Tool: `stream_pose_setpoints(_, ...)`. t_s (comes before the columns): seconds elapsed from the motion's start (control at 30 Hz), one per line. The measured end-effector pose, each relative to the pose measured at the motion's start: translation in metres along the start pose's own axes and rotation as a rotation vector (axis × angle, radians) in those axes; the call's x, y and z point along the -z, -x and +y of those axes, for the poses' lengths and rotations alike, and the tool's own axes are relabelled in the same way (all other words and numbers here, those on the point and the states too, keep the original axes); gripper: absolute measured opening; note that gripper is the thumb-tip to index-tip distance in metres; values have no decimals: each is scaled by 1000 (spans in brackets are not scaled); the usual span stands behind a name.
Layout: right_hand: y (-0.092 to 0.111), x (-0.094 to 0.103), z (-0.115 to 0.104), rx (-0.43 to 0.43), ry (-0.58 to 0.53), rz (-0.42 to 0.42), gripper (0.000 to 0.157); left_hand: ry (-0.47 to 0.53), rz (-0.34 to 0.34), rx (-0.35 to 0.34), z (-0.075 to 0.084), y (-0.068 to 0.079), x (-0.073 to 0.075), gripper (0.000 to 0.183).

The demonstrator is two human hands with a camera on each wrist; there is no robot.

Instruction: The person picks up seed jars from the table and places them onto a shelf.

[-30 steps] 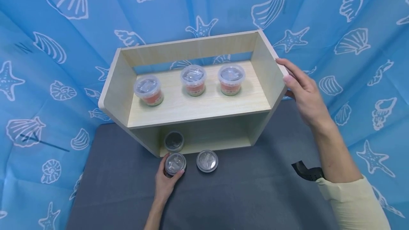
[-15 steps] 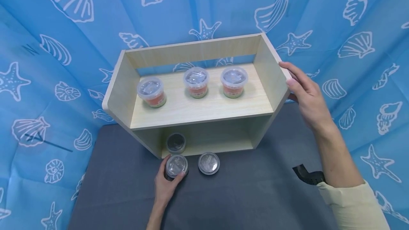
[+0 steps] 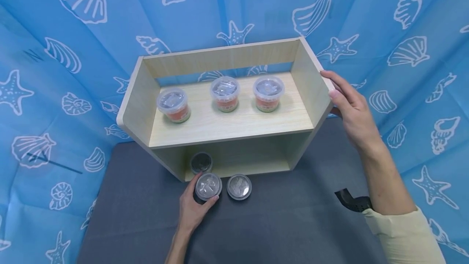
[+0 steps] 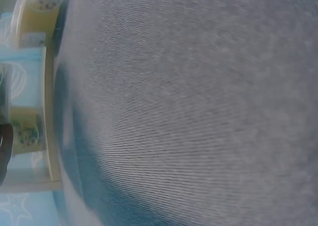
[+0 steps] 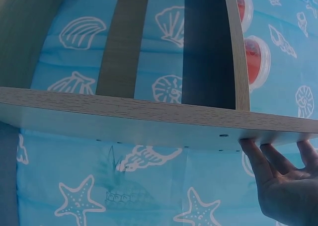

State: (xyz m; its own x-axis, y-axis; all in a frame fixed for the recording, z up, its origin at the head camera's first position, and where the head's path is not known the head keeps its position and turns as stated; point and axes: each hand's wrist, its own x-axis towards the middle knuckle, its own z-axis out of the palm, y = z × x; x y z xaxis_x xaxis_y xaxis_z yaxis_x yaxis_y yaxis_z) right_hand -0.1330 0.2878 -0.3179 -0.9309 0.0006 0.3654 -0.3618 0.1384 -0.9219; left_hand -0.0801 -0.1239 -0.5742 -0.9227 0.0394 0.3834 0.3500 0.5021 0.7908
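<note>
In the head view my left hand (image 3: 193, 209) grips a clear-lidded plastic tub (image 3: 208, 185) between thumb and fingers, just in front of the shelf's lower compartment. Another lidded tub (image 3: 201, 162) stands inside that compartment at its left end, and a third tub (image 3: 239, 187) sits on the dark cloth to the right. Only a dark sliver of finger (image 4: 5, 149) shows in the left wrist view. My right hand (image 3: 353, 113) touches the right side panel of the pale wooden shelf (image 3: 234, 127); in the right wrist view its fingertips (image 5: 250, 145) press the panel's outer face.
On the upper board stand three lidded tubs with reddish contents: a left one (image 3: 173, 105), a middle one (image 3: 225, 93) and a right one (image 3: 268, 93). A blue shell-print curtain (image 3: 264, 3) hangs behind. Dark grey cloth (image 3: 286, 227) covers the table.
My left hand has shifted slightly right with the tub it grips, closer to the tub on the cloth. My right hand stays at the side panel. The head view has shifted a little.
</note>
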Motion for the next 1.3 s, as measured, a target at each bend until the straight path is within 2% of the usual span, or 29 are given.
stream_pose_setpoints(0.27, 2, 1, 0, -7, 34, 13, 44, -4, -25, -11, 9, -10, -5, 87)
stream_pose_setpoints(0.4, 4, 2, 1, -11, 8, 17, 44, -10, -36, -17, 16, -19, -9, 89)
stream_pose_setpoints(0.5, 4, 2, 1, 6, -38, 14, 44, -4, -40, -40, 21, -29, -14, 89)
stream_pose_setpoints(0.67, 1, 2, 0, 10, -21, 11, 44, 23, -45, -82, 25, -41, -23, 86)
stream_pose_setpoints(1.03, -2, -1, 3, 17, -22, 0, 42, 37, -94, -39, 31, -61, -40, 83)
stream_pose_setpoints(1.3, -1, -1, 3, 23, -21, -2, 42, 38, -76, -30, 31, -69, -54, 83)
